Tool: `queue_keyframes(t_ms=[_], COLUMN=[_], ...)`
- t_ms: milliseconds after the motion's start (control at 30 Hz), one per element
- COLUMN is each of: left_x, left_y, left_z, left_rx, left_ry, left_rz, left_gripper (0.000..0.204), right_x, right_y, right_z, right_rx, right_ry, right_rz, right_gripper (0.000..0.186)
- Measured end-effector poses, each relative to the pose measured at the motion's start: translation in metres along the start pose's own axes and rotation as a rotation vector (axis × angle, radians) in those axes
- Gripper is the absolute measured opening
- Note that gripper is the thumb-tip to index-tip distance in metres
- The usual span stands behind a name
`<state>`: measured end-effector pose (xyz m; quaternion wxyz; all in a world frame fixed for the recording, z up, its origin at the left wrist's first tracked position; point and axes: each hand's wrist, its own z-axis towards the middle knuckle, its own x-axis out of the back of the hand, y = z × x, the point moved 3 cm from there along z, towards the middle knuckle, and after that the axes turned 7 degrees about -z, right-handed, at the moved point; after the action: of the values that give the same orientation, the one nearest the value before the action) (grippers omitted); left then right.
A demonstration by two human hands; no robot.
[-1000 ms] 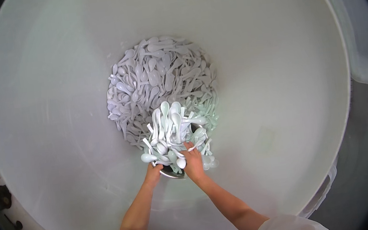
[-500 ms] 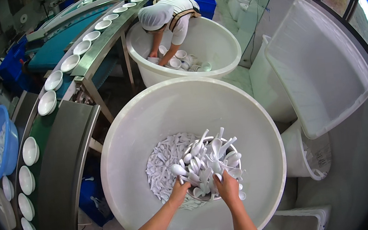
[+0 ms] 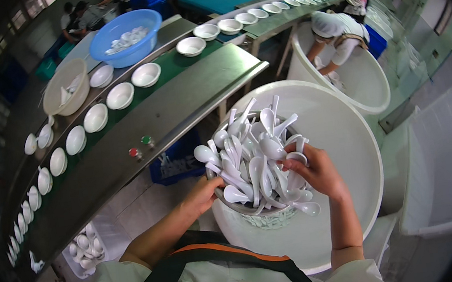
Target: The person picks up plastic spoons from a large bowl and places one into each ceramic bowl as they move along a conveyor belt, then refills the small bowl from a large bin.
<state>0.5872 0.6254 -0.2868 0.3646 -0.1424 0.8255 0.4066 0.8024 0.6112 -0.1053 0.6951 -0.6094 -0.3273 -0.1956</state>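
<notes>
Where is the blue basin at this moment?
In the head view, the blue basin sits upper left, beyond the conveyor's row of white bowls, beside a beige basin.

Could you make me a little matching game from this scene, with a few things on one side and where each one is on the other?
Things:
1. heap of white plastic spoons
2. round blue plastic basin
3. small white bowls
4. big white round tub

Places:
A. in a row on the green conveyor belt
B. far end of the steel counter
C. under the basket
D. in the basket between both hands

Pairs: 1-D, 2-B, 3-A, 4-C
</notes>
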Motion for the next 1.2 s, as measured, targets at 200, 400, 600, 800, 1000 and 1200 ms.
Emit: queue_keyframes(t_ms=[200,400,600,800,1000,1200], left_x=[-0.087,-0.184,-0.215,-0.206,-0.179,-0.151], left_y=[-0.013,-0.025,-0.031,-0.032,-0.023,-0.007], left_z=[-0.058,-0.103,-0.093,-0.091,-0.099,-0.103], left_rx=[-0.274,-0.411,-0.462,-0.397,-0.289,-0.817], left_ry=[0.216,0.518,0.658,0.725,0.468,0.81], left_rz=[0.019,0.02,0.097,0.338,0.472,0.394], left_gripper=[0.032,0.034,0.035,0.056,0.063,0.039], right_x=[0.15,0.161,0.026,-0.12,-0.107,-0.123], right_y=[-0.037,-0.101,-0.156,-0.124,-0.124,-0.106], right_z=[0.036,0.154,0.211,0.219,0.233,0.238], right_rx=[0.444,1.172,1.846,2.135,2.184,2.158], right_ry=[-0.077,0.004,0.008,-0.25,-0.181,-0.465], right_rz=[0.095,-0.2,-0.415,-0.64,-0.524,-0.931], right_gripper=[0.021,0.018,0.027,0.012,0.011,0.025])
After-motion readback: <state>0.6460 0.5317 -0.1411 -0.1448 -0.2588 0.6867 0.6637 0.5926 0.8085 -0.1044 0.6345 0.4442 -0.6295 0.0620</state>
